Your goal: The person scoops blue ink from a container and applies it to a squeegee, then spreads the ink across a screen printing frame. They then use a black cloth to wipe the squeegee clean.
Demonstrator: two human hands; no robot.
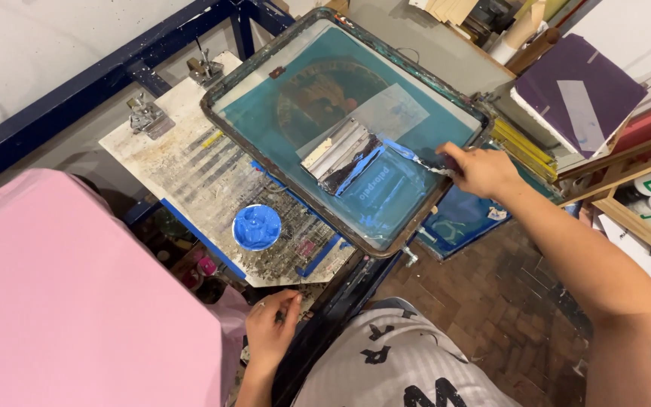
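Squeegee (338,154) lies on the teal printing screen (280,113), long axis diagonal, just left of the right hand (484,172) pinching a small ink-smeared spatula (425,161); left hand (269,332) curls empty, far nearer the body.

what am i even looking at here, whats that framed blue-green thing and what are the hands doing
This is one picture from a camera worn on a person's head, looking down at their own two bare hands. The framed thing is a printing screen: a metal frame with teal mesh stretched across it, smeared with blue ink. On the mesh lies a squeegee, a flat blade for pushing ink. The right hand holds a small tool whose tip touches the mesh; what kind of tool it is I cannot tell. The left hand rests low on the dark frame edge, holding nothing. On the stained board beside the screen stands a tub of blue ink. Pink cloth fills the lower left.
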